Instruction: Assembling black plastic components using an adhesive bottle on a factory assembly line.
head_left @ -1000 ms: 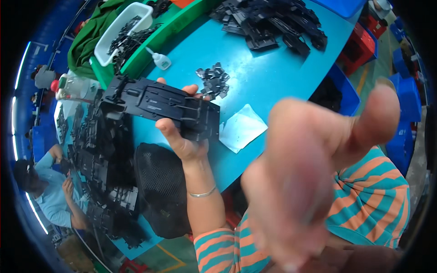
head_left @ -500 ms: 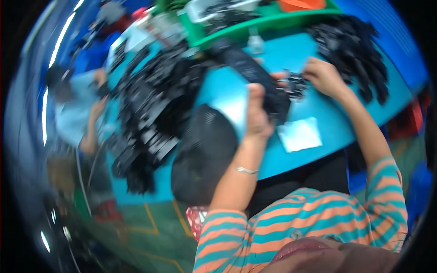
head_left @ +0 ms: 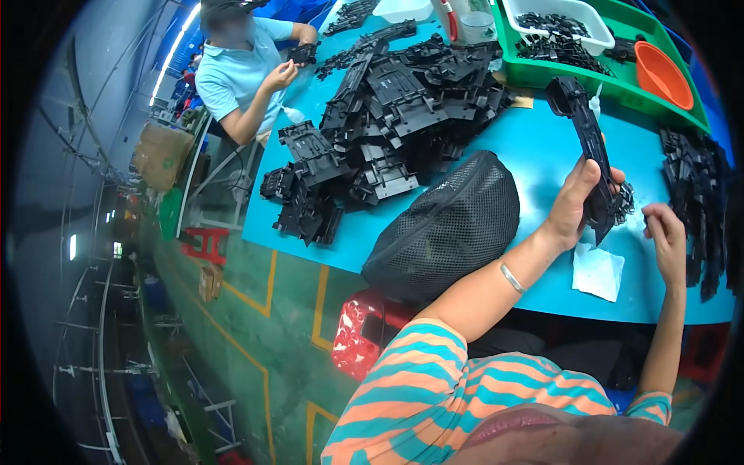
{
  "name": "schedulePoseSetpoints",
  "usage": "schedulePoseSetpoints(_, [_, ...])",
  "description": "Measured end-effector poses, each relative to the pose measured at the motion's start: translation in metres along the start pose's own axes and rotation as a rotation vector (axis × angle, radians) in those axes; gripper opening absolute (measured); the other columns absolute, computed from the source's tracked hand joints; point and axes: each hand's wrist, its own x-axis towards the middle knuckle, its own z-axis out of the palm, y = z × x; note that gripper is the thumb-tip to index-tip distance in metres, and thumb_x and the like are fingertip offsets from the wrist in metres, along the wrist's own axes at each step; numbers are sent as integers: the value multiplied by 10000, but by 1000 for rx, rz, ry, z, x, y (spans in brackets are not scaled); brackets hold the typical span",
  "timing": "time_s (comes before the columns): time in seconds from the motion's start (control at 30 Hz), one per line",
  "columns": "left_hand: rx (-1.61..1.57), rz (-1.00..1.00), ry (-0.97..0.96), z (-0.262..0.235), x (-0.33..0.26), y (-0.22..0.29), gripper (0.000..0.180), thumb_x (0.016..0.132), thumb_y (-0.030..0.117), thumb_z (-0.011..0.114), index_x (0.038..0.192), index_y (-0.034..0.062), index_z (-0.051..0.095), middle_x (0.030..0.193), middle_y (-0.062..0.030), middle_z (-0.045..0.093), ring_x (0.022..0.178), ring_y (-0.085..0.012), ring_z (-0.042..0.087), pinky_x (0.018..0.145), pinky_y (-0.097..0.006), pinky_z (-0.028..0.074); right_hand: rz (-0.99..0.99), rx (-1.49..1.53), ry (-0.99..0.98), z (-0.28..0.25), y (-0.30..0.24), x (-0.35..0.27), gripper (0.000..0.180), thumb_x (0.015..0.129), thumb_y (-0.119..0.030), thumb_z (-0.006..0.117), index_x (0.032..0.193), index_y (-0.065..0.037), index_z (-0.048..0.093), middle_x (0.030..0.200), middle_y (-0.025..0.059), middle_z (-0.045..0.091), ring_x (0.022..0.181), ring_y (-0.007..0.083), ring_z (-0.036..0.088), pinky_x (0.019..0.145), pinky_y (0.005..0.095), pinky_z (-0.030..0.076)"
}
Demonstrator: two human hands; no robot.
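My left hand [head_left: 575, 200] is closed around a long black plastic part [head_left: 590, 133] and holds it tilted above the blue table, its far end pointing away from me. A cluster of small black pieces [head_left: 622, 203] sits beside the part's near end, by the left fingers. My right hand [head_left: 666, 236] is a little to the right of that cluster, apart from it. Its fingers are pinched, with a small dark speck at the tips too tiny to name. A white paper sheet [head_left: 597, 273] lies on the table below the part.
Black plastic frames [head_left: 395, 97] are heaped on the left; long black parts [head_left: 692, 205] lie at right. A black mesh bag [head_left: 453, 221] rests at the near edge. Behind stand a green tray [head_left: 659, 110], white basket [head_left: 608, 39] and orange bowl [head_left: 663, 75]. A co-worker [head_left: 240, 81] sits far left.
My view has swung left, so the table appears farther right. The black part has turned in my left hand. My right hand has drawn back toward me, away from the cluster.
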Motion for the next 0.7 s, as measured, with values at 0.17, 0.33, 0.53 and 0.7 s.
schedulePoseSetpoints(0.17, [25,-9,6,-1,3,3,774,863,582,557,1448,177,252,1081,-95,582,926,-148,574,815,-305,503,151,178,34,0,-4,-27,156,876,-38,558,994,22,641,799,15,571,656,87,534,598,224,425])
schedulePoseSetpoints(0.33, [16,0,2,-4,5,5,781,844,593,576,1435,183,273,1055,-98,586,914,-155,577,810,-323,509,201,159,102,-1,11,-46,140,935,-124,543,872,-16,607,730,-23,527,598,55,482,549,192,375])
schedulePoseSetpoints(0.53, [13,-17,10,-1,-3,5,742,864,566,571,1433,197,271,1051,-99,592,896,-154,581,800,-321,507,56,270,269,15,-11,-61,250,994,-234,485,801,-75,491,633,-59,388,543,21,385,486,179,316])
schedulePoseSetpoints(0.7, [-37,-27,48,6,0,-3,522,903,503,553,1204,80,498,976,-65,627,866,-131,591,809,-290,486,212,-54,224,-4,-14,-81,186,956,-137,523,847,-6,598,664,-15,504,548,52,462,506,197,371])
